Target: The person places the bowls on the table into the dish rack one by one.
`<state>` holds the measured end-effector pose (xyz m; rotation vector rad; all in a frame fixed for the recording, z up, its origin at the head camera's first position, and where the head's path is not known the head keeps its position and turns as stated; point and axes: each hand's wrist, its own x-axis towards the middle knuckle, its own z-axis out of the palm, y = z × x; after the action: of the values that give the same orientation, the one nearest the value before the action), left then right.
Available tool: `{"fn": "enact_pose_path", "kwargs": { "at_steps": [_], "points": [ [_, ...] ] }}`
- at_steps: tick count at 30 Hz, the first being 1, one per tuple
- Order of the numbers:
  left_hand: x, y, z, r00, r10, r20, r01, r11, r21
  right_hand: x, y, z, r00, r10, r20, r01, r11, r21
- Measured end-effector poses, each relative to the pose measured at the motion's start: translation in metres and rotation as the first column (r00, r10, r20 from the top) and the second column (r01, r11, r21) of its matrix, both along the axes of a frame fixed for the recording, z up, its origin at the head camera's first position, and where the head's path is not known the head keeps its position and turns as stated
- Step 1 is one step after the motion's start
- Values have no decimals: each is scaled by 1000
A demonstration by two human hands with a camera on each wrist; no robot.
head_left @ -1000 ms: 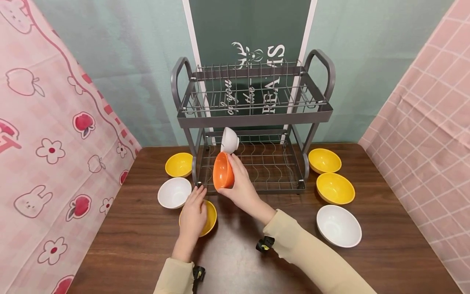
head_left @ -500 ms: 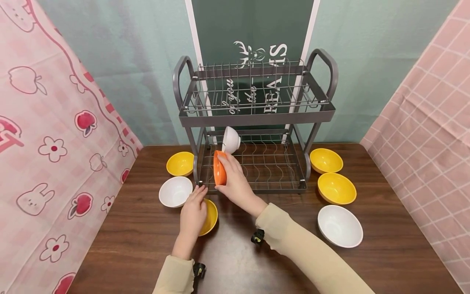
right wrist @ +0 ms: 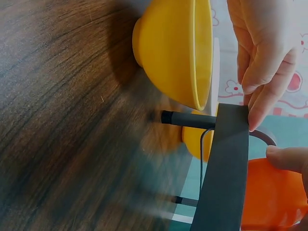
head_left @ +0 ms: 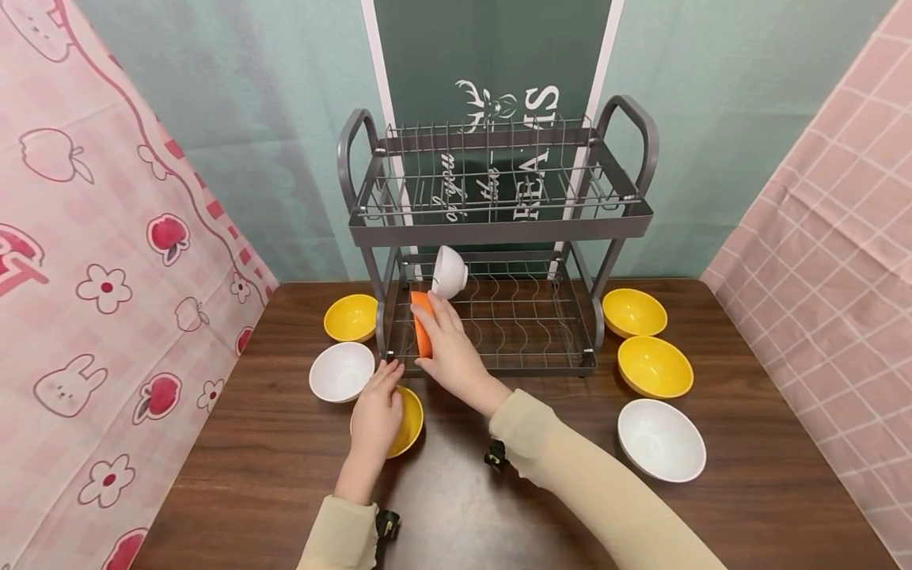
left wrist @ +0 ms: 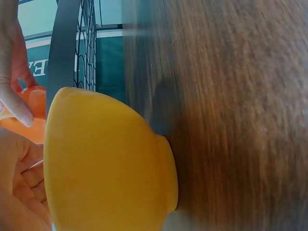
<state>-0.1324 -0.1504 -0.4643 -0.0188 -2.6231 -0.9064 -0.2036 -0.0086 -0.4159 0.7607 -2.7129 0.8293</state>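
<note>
My right hand [head_left: 456, 352] grips an orange bowl [head_left: 422, 326], tipped on its side at the left front of the lower tier of a grey dish rack [head_left: 502, 232]. Thumb and fingers lie on the bowl's outside. Just behind it a small white bowl [head_left: 450, 273] rests tilted in the wires. My left hand [head_left: 375, 416] reaches over a yellow bowl [head_left: 410, 423], its fingertips at the rack's front left corner. In the right wrist view a left fingertip [right wrist: 255, 118] touches the rack's front rail [right wrist: 226, 163]. Part of the yellow bowl is hidden under the left hand.
Left of the rack stand another yellow bowl [head_left: 351, 317] and a white bowl [head_left: 342, 372]. To its right are two yellow bowls [head_left: 634, 313] and a larger white bowl [head_left: 661, 440]. All stand on a brown wooden table [head_left: 527, 491], with curtains [head_left: 299, 142] behind.
My right hand has lowered the orange bowl slightly to the left and turned it, so its open side no longer shows. The left hand has stayed at the rack's corner.
</note>
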Motion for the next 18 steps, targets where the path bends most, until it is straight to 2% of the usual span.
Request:
{"fn": "enact_pose_path", "kwargs": {
  "at_steps": [9, 18],
  "points": [
    [0, 0, -2, 1000, 4, -19, -4, 1000, -3, -5, -6, -1, 999, 17, -42, -17, 1000, 11],
    [0, 0, -2, 1000, -5, -1, 5, 1000, 5, -12, -9, -8, 1000, 3, -18, -2, 998, 58]
  ]
}}
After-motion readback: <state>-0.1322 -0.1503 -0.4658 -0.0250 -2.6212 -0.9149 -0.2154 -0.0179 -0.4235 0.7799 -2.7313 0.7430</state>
